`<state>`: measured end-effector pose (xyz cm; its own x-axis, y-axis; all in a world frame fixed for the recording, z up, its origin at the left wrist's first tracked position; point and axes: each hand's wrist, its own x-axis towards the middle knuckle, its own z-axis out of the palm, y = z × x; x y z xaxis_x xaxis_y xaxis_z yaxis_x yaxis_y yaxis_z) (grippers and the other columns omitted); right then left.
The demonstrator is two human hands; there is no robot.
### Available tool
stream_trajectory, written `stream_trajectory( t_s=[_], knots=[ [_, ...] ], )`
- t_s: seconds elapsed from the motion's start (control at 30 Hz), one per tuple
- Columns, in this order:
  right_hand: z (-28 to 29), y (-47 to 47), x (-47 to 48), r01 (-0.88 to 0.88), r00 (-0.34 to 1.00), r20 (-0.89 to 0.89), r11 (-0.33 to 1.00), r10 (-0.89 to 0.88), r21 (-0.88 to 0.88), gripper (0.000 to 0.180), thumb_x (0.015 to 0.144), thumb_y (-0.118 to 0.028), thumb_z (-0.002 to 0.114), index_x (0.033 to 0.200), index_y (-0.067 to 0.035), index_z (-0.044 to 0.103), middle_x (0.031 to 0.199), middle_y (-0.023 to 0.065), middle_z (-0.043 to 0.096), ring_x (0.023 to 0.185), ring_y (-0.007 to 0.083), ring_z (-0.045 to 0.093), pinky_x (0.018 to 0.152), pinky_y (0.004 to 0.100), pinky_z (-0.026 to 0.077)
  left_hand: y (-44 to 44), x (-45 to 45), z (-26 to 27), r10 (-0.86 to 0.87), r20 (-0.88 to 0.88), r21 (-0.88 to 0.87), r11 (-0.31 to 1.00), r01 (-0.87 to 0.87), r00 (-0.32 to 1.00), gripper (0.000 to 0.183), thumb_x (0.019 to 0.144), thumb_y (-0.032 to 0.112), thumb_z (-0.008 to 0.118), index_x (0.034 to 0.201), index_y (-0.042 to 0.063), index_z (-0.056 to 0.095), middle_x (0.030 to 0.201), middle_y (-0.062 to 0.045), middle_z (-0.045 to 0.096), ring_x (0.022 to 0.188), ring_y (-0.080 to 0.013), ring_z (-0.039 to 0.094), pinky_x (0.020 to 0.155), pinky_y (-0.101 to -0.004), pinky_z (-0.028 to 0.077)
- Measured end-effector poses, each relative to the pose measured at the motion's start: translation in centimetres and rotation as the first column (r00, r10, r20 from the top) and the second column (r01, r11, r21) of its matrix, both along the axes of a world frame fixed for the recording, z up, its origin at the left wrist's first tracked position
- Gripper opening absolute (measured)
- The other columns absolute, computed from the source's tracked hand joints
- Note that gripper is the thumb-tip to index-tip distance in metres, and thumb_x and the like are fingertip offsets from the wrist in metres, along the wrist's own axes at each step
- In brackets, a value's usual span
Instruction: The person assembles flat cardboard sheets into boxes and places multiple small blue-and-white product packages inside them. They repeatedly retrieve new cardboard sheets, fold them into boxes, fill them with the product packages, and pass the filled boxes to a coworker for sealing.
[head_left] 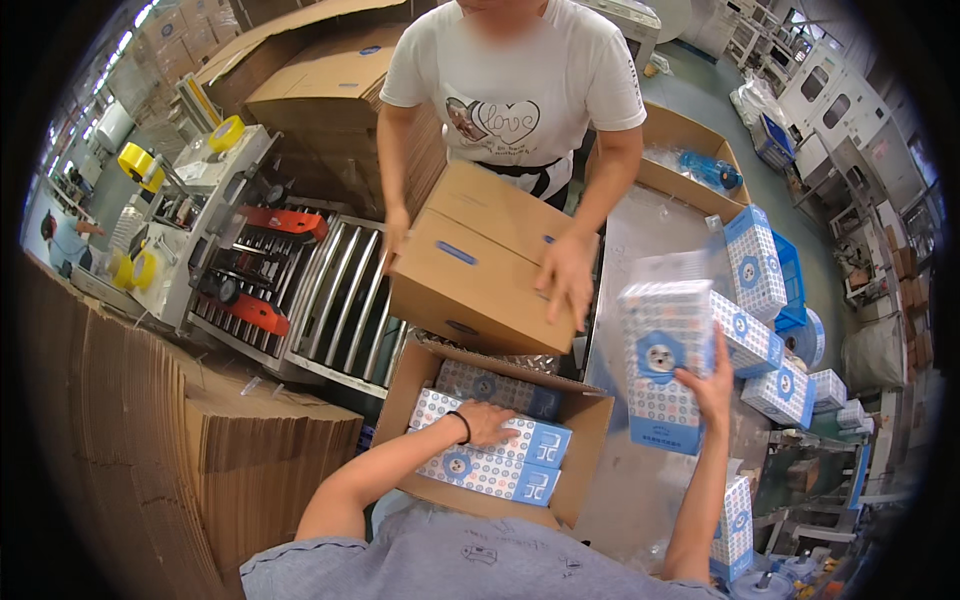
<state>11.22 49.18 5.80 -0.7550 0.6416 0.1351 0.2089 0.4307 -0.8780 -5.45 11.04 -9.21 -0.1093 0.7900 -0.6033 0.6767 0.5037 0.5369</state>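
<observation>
An open cardboard box (589, 457) stands before me with several blue-and-white patterned packs (487, 480) lying side by side in it. My left hand (484, 422), a dark band at its wrist, rests with spread fingers on one of them. Off to the right of the box, my right hand (705, 379) grips another patterned pack (664, 397) by its side and holds it upright; its top is blurred. Across from me, a co-worker in a white T-shirt has both hands on a closed cardboard box (480, 259) just beyond the open one.
Flattened cardboard (262, 450) is stacked at the left. Behind it are a roller conveyor (349, 300) and a taping machine (255, 270) with red parts. More patterned packs (757, 270) line the right side of the metal table (637, 217), near a blue plastic basket (790, 281).
</observation>
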Motion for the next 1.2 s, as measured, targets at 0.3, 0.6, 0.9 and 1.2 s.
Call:
stream_trajectory(
  t_s=[0.3, 0.6, 0.9, 1.2],
  knots=[
    [8.3, -20.0, -0.6, -0.451, 0.781, -0.452, 0.890, 0.431, 0.070, 0.077, 0.080, -0.018, 0.071, 0.150, -0.009, 0.040, 0.134, 0.0205, 0.054, 0.122, 0.0339, 0.053, 0.099, 0.0470, 0.044, -4.6, -1.6, 1.0, -0.072, -0.213, 0.127, 0.987, 0.101, 0.974, 0.067, 0.093, 0.056, 0.053, 0.143, 0.011, 0.048, 0.139, -0.018, 0.055, 0.128, -0.0358, 0.052, 0.111, -0.0595, 0.034],
    [-17.2, -24.4, -11.8, -0.471, 0.854, 0.439, 0.774, 0.279, 0.423, 0.066, 0.071, 0.002, 0.066, 0.133, -0.022, 0.064, 0.126, 0.0203, 0.057, 0.117, 0.0375, 0.055, 0.100, 0.0438, 0.045, -7.3, -3.5, 6.6, -0.087, -0.187, 0.253, 0.958, 0.134, 0.978, 0.060, 0.085, 0.024, 0.069, 0.139, 0.006, 0.049, 0.144, -0.021, 0.046, 0.137, -0.0378, 0.041, 0.113, -0.0556, 0.032],
    [-6.4, -22.4, 6.6, 0.375, 0.909, 0.176, 0.926, -0.376, 0.042, 0.039, 0.101, -0.029, 0.055, 0.121, 0.002, 0.067, 0.116, 0.0152, 0.070, 0.114, 0.0242, 0.063, 0.097, 0.0375, 0.049, -21.4, -6.3, 7.4, 0.069, -0.209, 0.662, 0.744, 0.089, 0.975, 0.067, 0.092, 0.032, 0.067, 0.148, 0.007, 0.041, 0.158, -0.019, 0.032, 0.146, -0.0394, 0.030, 0.119, -0.0499, 0.030],
    [-5.6, -22.3, -1.4, -0.352, 0.904, 0.365, 0.871, 0.222, 0.343, 0.038, 0.086, -0.003, 0.062, 0.124, -0.005, 0.065, 0.120, 0.0161, 0.068, 0.110, 0.0371, 0.064, 0.099, 0.0444, 0.049, -7.4, 3.6, -2.4, -0.509, -0.295, 0.629, 0.534, 0.565, 0.809, 0.065, 0.104, 0.049, 0.038, 0.154, 0.008, 0.031, 0.163, -0.011, 0.023, 0.152, -0.0248, 0.018, 0.124, -0.0433, 0.016]
  ],
)
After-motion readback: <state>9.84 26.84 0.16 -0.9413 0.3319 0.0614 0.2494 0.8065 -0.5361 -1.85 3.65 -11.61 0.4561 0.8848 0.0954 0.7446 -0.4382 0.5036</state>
